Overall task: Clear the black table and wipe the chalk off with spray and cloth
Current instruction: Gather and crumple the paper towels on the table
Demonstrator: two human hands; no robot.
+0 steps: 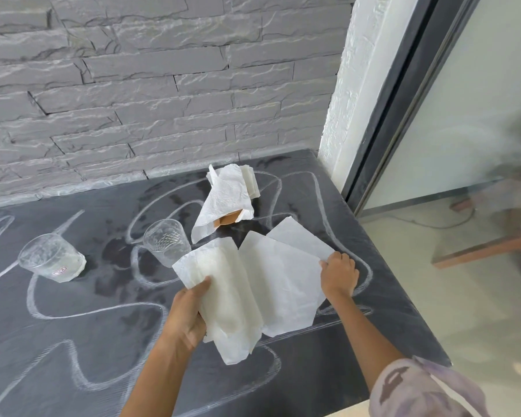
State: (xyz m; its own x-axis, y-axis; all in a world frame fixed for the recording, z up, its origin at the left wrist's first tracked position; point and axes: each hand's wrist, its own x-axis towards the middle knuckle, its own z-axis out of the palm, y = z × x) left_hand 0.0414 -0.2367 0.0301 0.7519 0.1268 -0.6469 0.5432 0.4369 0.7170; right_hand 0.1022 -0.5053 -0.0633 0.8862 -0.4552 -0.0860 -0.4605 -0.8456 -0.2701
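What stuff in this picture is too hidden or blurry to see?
All in the head view.
- Brown box: mostly under a paper towel.
- Label on the left glass: too small to read.
- Left hand: fingers behind the papers it grips.
- Table: cut off by the left and bottom edges.
- Behind the door: blurred shapes.

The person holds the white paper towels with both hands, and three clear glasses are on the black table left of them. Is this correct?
No. The head view shows two clear glasses, not three: the far glass and the near glass. The rest is right: left hand and right hand both hold the white paper towels, and the glasses are on the black table left of them.
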